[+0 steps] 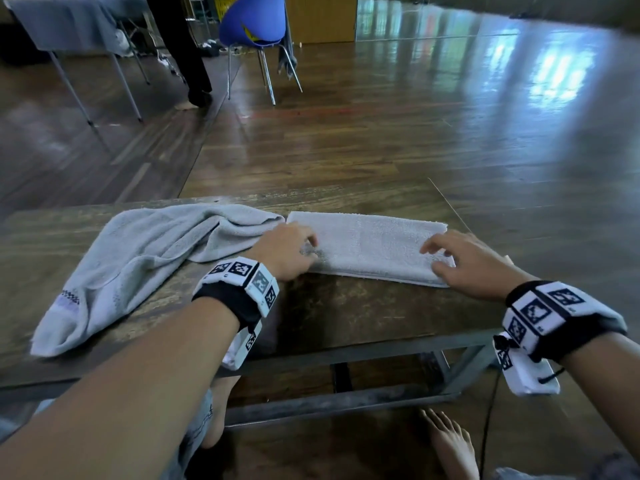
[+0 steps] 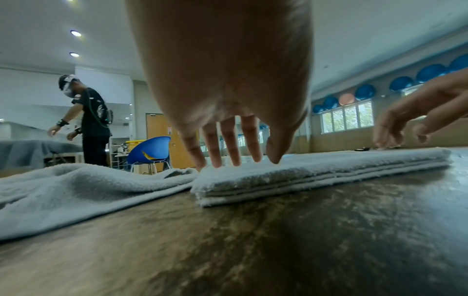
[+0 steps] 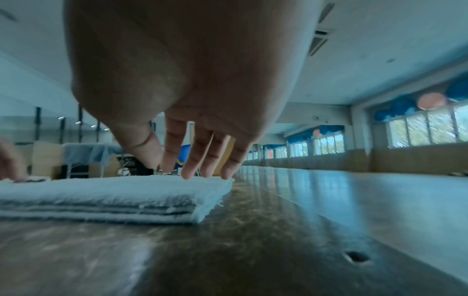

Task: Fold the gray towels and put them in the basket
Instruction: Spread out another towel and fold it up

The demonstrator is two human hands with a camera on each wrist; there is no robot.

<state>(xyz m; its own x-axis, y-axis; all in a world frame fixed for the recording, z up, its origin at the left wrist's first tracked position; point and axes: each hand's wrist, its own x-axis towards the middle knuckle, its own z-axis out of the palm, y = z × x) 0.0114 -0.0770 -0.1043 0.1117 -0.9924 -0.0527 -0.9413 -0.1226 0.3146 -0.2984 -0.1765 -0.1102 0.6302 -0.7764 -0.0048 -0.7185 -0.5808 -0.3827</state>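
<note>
A gray towel folded into a long layered strip (image 1: 370, 245) lies across the far right of the wooden table (image 1: 346, 317). My left hand (image 1: 294, 249) rests its straight fingers on the strip's left end (image 2: 253, 174). My right hand (image 1: 446, 258) touches the strip's right end (image 3: 126, 192) with straight fingers (image 3: 202, 164). A second gray towel (image 1: 138, 261) lies loose and crumpled to the left, its end reaching the near table edge. No basket is in view.
The table's right edge (image 1: 460, 216) runs just past the folded strip. A blue chair (image 1: 256, 26) and another person (image 2: 88, 120) stand on the wooden floor beyond. My bare feet (image 1: 450, 445) are under the table.
</note>
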